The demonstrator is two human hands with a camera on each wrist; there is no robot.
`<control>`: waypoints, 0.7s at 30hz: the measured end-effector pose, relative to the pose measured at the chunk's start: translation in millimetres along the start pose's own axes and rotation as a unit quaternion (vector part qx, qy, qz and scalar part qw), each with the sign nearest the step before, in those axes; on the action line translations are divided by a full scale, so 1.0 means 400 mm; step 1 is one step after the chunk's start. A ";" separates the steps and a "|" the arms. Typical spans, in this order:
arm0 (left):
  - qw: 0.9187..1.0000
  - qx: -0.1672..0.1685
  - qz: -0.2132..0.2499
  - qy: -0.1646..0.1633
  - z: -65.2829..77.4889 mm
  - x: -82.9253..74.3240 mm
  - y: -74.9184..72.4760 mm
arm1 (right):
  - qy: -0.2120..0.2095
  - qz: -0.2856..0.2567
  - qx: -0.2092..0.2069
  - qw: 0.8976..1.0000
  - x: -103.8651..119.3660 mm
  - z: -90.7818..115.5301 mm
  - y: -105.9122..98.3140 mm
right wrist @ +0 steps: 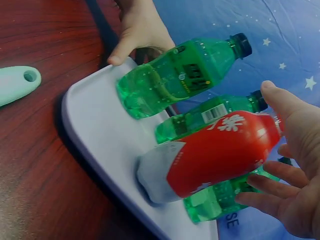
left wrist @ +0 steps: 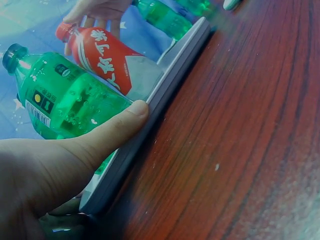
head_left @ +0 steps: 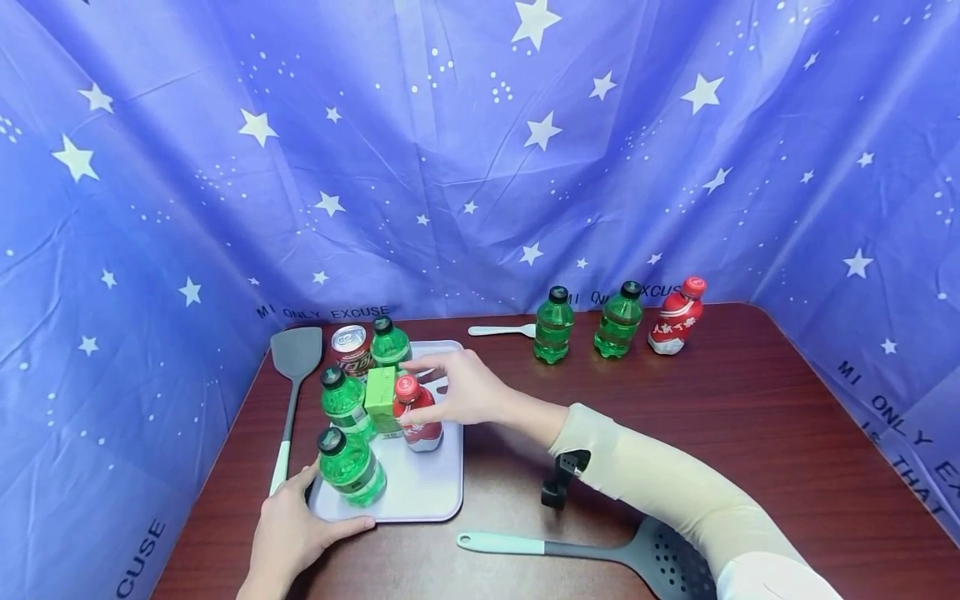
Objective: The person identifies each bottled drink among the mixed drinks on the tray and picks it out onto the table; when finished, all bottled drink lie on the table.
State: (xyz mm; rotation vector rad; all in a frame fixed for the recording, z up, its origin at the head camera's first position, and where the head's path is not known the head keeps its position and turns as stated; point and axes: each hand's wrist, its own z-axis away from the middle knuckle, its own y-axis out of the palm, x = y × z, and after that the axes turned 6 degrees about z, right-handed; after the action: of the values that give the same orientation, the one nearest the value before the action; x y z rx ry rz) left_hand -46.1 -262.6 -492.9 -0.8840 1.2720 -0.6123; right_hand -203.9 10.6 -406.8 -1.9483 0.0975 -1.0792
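Note:
A pale lilac tray (head_left: pixel 420 492) lies on the table, its near-left corner gripped by my left hand (head_left: pixel 288 521). The left thumb (left wrist: pixel 117 127) lies on the rim; the other fingers are mostly hidden. On the tray stands a red-labelled bottle (right wrist: pixel 220 152) with a red cap. My right hand (head_left: pixel 468 387) is around its upper part with fingers spread, and in the right wrist view the thumb (right wrist: pixel 280 97) stands off it. Beside it are a green carton (head_left: pixel 381 396), a near green bottle (head_left: pixel 352 475), a middle green bottle (head_left: pixel 347 408) and a far green bottle (head_left: pixel 390 342).
A soda can (head_left: pixel 351 348) stands behind the carton. Left of the tray lies a grey spatula (head_left: pixel 296 354); a slotted turner (head_left: pixel 592 551) lies in front. Farther right are two green bottles (head_left: pixel 553 329), a white utensil (head_left: pixel 501 331) and another red bottle (head_left: pixel 677 318). A starry curtain (head_left: pixel 480 167) hangs behind.

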 end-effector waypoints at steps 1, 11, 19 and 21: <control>1.000 0.000 -0.001 -0.001 0.001 0.000 0.000 | -0.002 0.000 0.003 1.000 -0.003 0.000 0.005; 1.000 -0.008 0.015 0.007 -0.002 0.005 0.004 | -0.023 0.018 0.011 1.000 -0.013 0.015 0.036; 1.000 -0.010 0.013 0.005 -0.001 0.009 0.006 | -0.029 0.032 0.002 0.999 0.005 0.039 0.022; 1.000 -0.010 0.014 0.004 -0.001 0.009 0.005 | -0.026 0.034 -0.004 0.999 0.009 0.044 0.008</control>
State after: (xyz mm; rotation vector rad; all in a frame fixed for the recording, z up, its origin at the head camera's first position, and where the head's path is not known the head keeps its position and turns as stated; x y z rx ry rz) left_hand -45.7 -264.7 -496.5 -0.8799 1.2974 -0.5818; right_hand -188.1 18.8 -410.8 -1.9647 0.1371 -0.9843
